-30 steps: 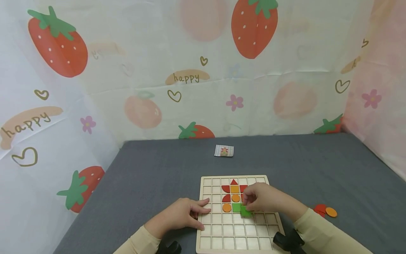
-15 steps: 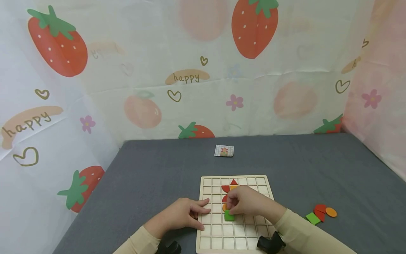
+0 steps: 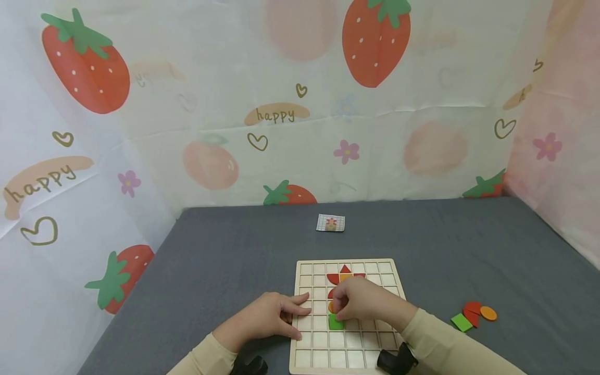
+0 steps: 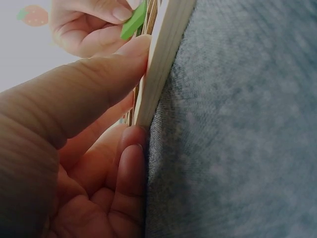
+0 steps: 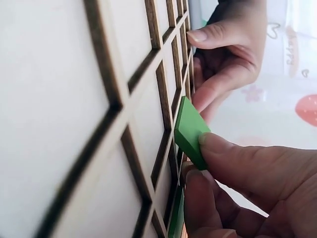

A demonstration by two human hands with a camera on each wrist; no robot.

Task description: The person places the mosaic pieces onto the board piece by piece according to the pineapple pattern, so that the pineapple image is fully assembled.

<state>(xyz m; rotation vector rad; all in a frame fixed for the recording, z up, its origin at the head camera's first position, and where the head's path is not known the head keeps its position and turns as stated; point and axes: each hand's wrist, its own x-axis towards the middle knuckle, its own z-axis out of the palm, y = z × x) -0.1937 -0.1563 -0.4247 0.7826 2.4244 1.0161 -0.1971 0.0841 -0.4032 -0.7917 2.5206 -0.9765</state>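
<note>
Your right hand [image 3: 363, 298] pinches a green square [image 3: 335, 323], likely light and stiff, best held edgewise; your left hand [image 3: 264, 317], spread, touches the board [image 3: 337, 340].

On the counter [image 3: 234, 255], toward six o'clock, lies a gridded board [image 3: 321, 341], with a card [image 3: 330, 223] beyond it at twelve. The left hand [image 3: 264, 317] is at the board's nine o'clock edge. The right hand [image 3: 367, 301] is over the grid, a square tile [image 3: 335, 322] between its fingers. A triangle [image 3: 345, 269] sits toward twelve. At three, off the board, a disc [image 3: 488, 313] and a loose square [image 3: 461, 322] flank other pieces [image 3: 472, 308].
</note>
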